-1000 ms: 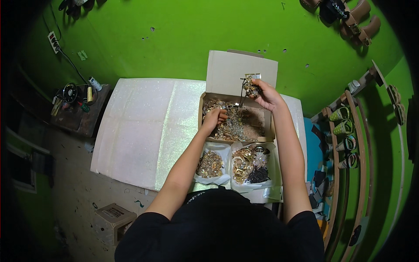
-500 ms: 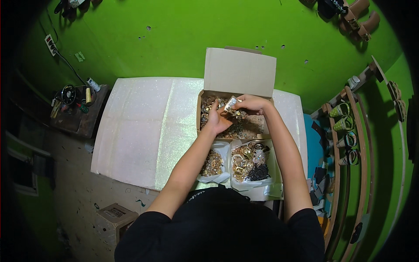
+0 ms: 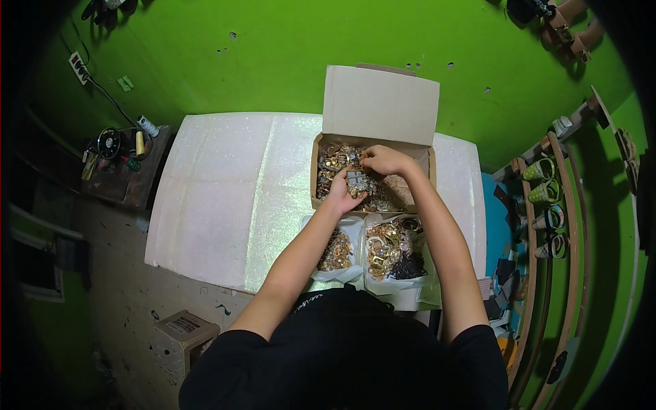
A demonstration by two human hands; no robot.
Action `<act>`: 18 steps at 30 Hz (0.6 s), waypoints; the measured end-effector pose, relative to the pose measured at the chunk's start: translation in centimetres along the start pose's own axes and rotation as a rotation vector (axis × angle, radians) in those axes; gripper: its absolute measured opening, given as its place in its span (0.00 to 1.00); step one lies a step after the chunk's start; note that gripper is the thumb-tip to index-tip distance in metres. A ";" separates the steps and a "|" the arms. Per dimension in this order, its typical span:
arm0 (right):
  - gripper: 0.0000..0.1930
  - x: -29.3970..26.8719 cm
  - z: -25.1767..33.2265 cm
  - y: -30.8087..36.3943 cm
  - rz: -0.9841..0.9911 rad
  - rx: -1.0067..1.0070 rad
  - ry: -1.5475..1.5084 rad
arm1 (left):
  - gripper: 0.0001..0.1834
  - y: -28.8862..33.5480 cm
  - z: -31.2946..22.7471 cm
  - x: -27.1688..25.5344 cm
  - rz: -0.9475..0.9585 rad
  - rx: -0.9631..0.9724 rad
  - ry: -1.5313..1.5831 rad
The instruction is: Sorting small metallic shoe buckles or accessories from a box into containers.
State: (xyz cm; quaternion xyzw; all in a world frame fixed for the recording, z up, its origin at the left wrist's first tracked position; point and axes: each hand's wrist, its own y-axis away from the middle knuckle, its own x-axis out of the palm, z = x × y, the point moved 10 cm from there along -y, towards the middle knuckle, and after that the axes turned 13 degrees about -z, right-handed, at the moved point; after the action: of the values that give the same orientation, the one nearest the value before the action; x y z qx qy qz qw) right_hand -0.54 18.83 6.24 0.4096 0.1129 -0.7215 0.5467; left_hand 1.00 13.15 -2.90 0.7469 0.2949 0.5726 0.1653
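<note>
Cardboard all round the action: you're working over an open box (image 3: 315,174), its lid (image 3: 380,102) swung up towards the green wall (image 3: 287,55). Your left hand (image 3: 344,189) is palm up, fingers curling about a cluster of silvery rectangular pieces (image 3: 357,177), and that cluster sits right over the jumbled metal trinkets (image 3: 336,158) in the box. In comes your right hand (image 3: 383,160), back upward, fingertips bent down just beside the cluster; whether they pinch anything, I cannot tell.

Nearer your body, two white-lined trays stand side by side: the left tray (image 3: 342,276) carries small gold-toned pieces (image 3: 335,251), the right tray (image 3: 384,285) larger gold-toned pieces (image 3: 380,251) beside a black heap (image 3: 407,266). Box and trays share the right part of your glittery white surface (image 3: 205,198).
</note>
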 end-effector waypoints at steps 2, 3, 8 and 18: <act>0.15 -0.3 1.0 0.7 0.023 0.063 -0.021 | 0.15 -0.1 -0.2 -0.6 0.005 -0.001 0.016; 0.15 -0.3 0.6 0.5 0.021 0.063 -0.020 | 0.16 -0.7 -0.1 -0.9 0.021 -0.006 0.043; 0.14 -2.7 0.9 0.3 -0.144 -0.144 0.026 | 0.21 -0.4 -0.7 0.3 0.164 0.029 0.073; 0.15 3.7 -8.4 2.4 -0.237 0.029 -0.113 | 0.22 -1.8 -1.4 0.2 0.252 0.053 0.180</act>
State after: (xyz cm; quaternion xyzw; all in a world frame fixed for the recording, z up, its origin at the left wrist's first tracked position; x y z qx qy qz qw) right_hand 5.26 20.50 -1.11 0.3599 0.1191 -0.8044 0.4574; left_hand -0.77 14.54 -3.42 0.7277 0.2272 0.6456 0.0452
